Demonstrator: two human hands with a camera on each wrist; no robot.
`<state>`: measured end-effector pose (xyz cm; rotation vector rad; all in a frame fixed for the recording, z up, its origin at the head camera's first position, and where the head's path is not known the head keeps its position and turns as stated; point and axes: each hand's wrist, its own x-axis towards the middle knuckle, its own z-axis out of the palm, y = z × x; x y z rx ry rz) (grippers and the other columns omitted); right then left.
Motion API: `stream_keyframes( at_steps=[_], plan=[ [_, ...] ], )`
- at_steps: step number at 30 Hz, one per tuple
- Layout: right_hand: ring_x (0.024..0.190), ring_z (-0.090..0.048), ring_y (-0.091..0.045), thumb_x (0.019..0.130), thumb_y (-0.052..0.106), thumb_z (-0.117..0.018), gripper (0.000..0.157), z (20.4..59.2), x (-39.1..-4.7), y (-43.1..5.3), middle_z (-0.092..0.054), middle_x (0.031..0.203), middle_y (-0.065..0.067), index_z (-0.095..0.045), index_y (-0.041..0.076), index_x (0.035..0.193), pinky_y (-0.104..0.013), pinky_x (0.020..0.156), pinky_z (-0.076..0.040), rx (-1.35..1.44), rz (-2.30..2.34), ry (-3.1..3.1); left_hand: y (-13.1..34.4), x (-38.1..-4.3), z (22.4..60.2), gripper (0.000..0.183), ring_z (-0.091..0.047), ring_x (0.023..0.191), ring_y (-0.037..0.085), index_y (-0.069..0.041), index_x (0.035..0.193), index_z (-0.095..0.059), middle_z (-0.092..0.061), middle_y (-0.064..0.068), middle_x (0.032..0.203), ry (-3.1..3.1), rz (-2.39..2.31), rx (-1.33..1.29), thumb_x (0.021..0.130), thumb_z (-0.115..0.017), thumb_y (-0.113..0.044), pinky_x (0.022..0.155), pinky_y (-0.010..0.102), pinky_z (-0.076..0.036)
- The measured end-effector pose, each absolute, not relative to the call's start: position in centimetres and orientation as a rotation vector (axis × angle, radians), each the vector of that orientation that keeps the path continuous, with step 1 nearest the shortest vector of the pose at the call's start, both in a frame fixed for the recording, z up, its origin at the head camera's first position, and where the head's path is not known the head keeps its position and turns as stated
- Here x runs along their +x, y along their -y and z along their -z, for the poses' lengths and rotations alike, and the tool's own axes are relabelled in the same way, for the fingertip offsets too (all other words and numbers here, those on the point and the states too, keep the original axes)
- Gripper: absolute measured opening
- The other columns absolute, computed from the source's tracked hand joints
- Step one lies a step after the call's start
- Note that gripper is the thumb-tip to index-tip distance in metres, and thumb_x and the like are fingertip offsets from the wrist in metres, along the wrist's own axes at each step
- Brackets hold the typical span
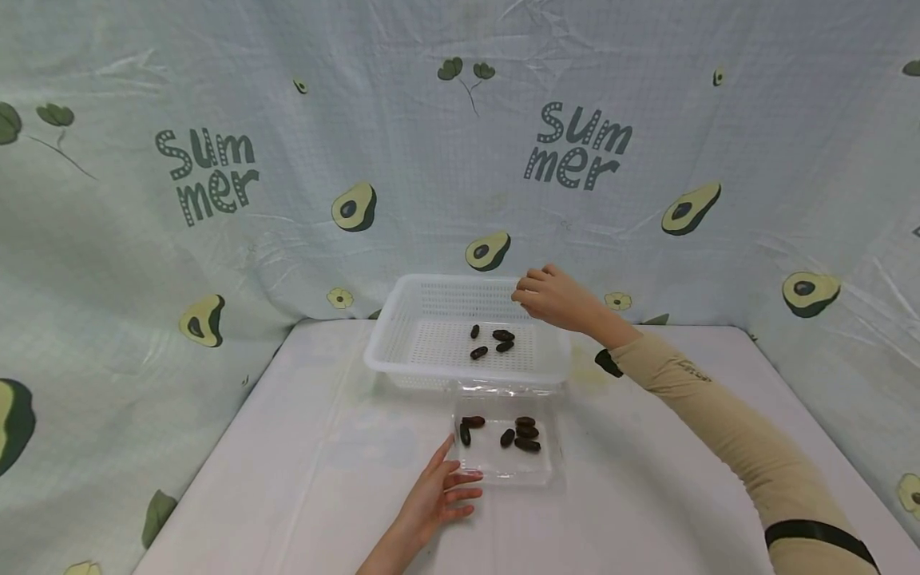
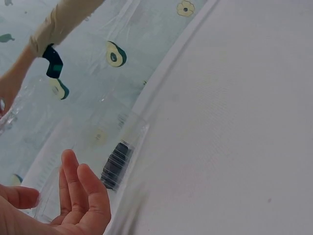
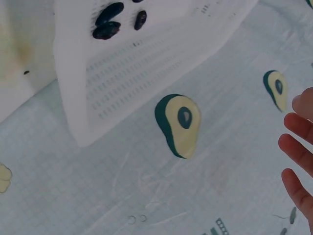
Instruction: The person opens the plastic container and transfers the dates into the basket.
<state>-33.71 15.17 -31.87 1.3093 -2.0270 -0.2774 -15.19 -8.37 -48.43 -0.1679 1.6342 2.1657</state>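
Note:
My left hand (image 1: 440,497) is at the near left corner of a clear plastic box (image 1: 503,471), fingers spread and fingertips right at its wall. Several dark brown dates (image 1: 527,445) lie in the box; in the left wrist view a row of dates (image 2: 115,165) shows through its side. Behind the box stands a white slotted plastic basket (image 1: 402,343) with several more dates (image 1: 503,335) on its floor. Over the basket's back right part hangs my right hand (image 1: 557,299). Its fingers (image 3: 297,149) are loosely bent and apart in the right wrist view, with no date visible among them.
A white-covered table (image 1: 345,463) carries both containers. Close behind the basket hangs a pale curtain (image 1: 417,152) printed with avocados and lettering, which also closes off both sides. A dark strap piece (image 1: 608,363) hangs below my right wrist.

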Motion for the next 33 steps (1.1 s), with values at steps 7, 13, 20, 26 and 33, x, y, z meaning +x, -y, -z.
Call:
stream_keyframes(
  at_steps=[7,13,20,26,33],
  plan=[
    [0.080,-0.054,-0.019,0.072,0.009,-0.071,0.023,31.3,-29.2,-16.5,-0.061,0.089,-0.001,-0.062,0.012,0.092,-0.031,0.067,-0.042,1.403,0.090,1.913,8.4,-15.1,48.4,0.060,-0.064,0.076,0.011,-0.016,0.145,-0.004,-0.065,0.005,0.097,-1.628,-2.167,-0.155,0.094,-0.034,-0.022,0.064,0.028,-0.050],
    [0.080,-0.056,-0.017,0.092,0.018,-0.044,0.020,32.3,-24.9,-17.3,-0.062,0.089,-0.001,-0.062,0.010,0.095,-0.029,0.067,-0.045,1.481,-0.020,1.825,8.5,-15.1,48.5,0.060,-0.064,0.076,0.010,-0.016,0.145,-0.003,-0.065,0.003,0.095,-1.621,-2.167,-0.140,0.094,-0.034,-0.022,0.064,0.027,-0.050],
    [0.078,-0.057,-0.010,0.096,0.017,-0.032,0.030,36.5,-21.7,-16.7,-0.062,0.087,0.003,-0.061,0.011,0.094,-0.024,0.067,-0.046,1.552,0.005,1.751,8.6,-15.1,48.5,0.061,-0.064,0.076,0.010,-0.017,0.145,-0.003,-0.065,0.002,0.095,-1.624,-2.167,-0.131,0.093,-0.035,-0.022,0.065,0.027,-0.050],
    [0.084,-0.054,-0.008,0.097,0.015,-0.029,0.030,41.1,-21.1,-15.9,-0.059,0.092,0.006,-0.059,0.013,0.097,-0.021,0.072,-0.044,1.634,0.085,1.821,8.6,-15.1,48.6,0.058,-0.064,0.075,0.009,-0.017,0.145,-0.004,-0.065,0.001,0.093,-1.626,-2.162,-0.149,0.094,-0.032,-0.021,0.065,0.028,-0.050],
    [0.089,-0.053,-0.007,0.080,0.020,-0.064,0.022,44.4,-22.4,-15.2,-0.057,0.097,0.008,-0.057,0.019,0.102,-0.021,0.072,-0.044,1.626,0.223,2.015,8.6,-15.0,48.4,0.058,-0.064,0.076,0.009,-0.017,0.145,-0.004,-0.065,0.000,0.093,-1.629,-2.161,-0.140,0.094,-0.032,-0.021,0.065,0.027,-0.050]
  ],
)
